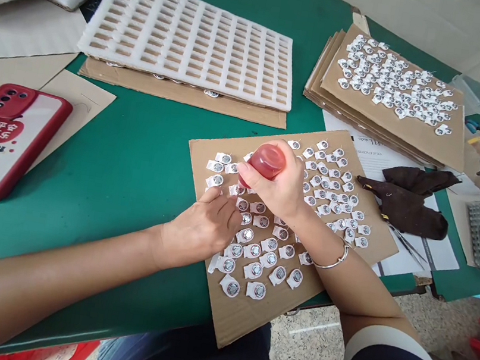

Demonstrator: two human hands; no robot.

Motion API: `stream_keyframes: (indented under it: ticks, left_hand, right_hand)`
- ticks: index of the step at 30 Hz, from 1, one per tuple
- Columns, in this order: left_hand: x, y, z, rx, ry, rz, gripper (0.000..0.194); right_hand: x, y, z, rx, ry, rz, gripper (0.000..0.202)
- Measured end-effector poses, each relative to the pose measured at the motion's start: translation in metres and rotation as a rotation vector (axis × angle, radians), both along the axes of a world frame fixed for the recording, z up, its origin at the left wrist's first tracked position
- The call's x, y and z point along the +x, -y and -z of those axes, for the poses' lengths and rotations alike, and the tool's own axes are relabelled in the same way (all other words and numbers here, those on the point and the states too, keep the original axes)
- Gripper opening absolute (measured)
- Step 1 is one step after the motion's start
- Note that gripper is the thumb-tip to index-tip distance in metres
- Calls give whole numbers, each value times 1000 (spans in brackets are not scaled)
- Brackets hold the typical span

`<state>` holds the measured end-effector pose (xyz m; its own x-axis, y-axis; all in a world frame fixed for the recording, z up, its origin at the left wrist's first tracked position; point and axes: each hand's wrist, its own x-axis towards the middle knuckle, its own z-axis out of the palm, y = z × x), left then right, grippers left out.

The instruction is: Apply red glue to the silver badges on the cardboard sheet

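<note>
My right hand grips a translucent red squeeze bottle, tipped with its narrow end down over one of the small parts. Below it my left hand rests on the cardboard sheet, its fingers curled in close to the bottle's tip. What those fingers hold, if anything, is hidden. Rows of small round metal parts on white tabs cover the sheet, which lies at a slant and juts past the table's front edge. My hands and forearms hide some of the parts.
White foam grid trays lie at the back left. A stack of cardboard sheets with more parts stands back right. Dark brown cloth pieces and tweezers lie on paper to the right. A red-cased phone is at left.
</note>
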<state>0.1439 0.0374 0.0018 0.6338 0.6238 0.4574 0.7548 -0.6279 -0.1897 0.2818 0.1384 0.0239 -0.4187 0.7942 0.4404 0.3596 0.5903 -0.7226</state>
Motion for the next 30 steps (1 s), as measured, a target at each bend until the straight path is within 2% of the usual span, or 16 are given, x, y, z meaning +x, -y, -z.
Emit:
stream_keyframes:
  ticks: [9,16,24,30]
  left_hand:
    - [0,1,-2,-35,2,2,20]
    - [-1,1,0,-80,77,29,18]
    - [-2,0,0,-76,12,5,22]
    - [-1,0,-1,-109,81,26,23]
  right_hand:
    - [0,-1,2,5,7,28,33]
    - [1,-4,2,-2,34,33,35]
    - [1,-5,2,17,34,53,36]
    - [2,-6,2,21,44,54,38]
